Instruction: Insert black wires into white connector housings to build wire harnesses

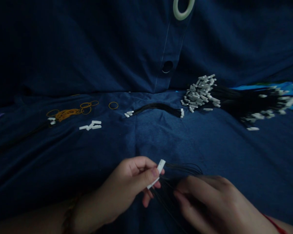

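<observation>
Two bare hands are held low over a dark blue cloth [141, 139]. In the left hand [127, 185], white connectors [161, 165] are gripped between the thumb and the fingers, tilted with the upper end to the right; dark wires [185, 166] are seen running from them toward the right and downward. The right hand [210, 198] is held just beside, its fingers curled and its fingertips brought close to the wires – whether any strand is pinched there cannot be told, as that part is dark. A bracelet [69, 211] is worn on the left wrist, a red band [274, 224] on the right. Beyond the hands, a bundle of black wires [156, 105] is laid crosswise, with white ends on both sides. To its left, a single rubber band [113, 108], a heap of rubber bands [68, 114] and a small group of loose white pieces [90, 125] are spread out; near the heap, a white-tipped cable [51, 121] is stretched toward the left edge. At the right, a large pile of white-ended black wires [236, 100] is placed – its far end blurred. Behind everything, blue fabric [100, 48] is hung, and a pale ring [182, 17] is partly shown above.
</observation>
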`<state>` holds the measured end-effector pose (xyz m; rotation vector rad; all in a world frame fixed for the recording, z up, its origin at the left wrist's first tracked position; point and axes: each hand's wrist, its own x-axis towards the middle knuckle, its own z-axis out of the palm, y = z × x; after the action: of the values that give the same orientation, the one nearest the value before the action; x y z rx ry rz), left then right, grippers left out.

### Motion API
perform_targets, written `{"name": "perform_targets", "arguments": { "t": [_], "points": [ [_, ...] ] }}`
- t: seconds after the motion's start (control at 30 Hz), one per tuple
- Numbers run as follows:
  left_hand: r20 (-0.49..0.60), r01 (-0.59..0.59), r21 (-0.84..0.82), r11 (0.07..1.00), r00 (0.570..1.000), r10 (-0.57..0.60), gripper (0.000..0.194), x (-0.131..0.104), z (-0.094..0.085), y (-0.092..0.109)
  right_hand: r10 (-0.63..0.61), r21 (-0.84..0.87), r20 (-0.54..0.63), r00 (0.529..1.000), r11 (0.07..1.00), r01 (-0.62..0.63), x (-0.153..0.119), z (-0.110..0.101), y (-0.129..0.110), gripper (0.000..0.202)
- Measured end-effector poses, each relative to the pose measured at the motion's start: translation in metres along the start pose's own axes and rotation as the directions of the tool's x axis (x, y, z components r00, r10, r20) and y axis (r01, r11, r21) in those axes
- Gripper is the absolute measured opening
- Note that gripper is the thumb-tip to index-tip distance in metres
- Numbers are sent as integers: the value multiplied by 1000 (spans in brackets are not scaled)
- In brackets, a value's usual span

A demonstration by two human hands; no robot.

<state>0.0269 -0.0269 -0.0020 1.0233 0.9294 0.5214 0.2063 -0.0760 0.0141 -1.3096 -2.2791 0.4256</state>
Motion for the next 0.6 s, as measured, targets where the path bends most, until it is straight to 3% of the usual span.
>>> {"name": "perform_targets", "arguments": {
  "t": [0.13, 0.43, 0.5, 0.6],
  "points": [
    [18, -21, 63, 998, 1000, 20, 19, -1, 4, 1, 38, 68, 39, 999, 997, -40, 1, 3, -1, 17],
    [26, -65, 133, 989, 998, 62, 17, 0, 4, -1, -27, 163, 69, 997, 986, 15, 6, 10, 1, 22],
    [18, -71, 130, 989, 997, 69, 17, 1, 5, -1, -29, 109, 76, 997, 994, 20, 7, 6, 1, 23],
    [-42, -63, 84, 994, 997, 66, 17, 1, 4, 0, -110, -133, -33, 993, 986, 105, 6, -8, 2, 16]
  ]
}}
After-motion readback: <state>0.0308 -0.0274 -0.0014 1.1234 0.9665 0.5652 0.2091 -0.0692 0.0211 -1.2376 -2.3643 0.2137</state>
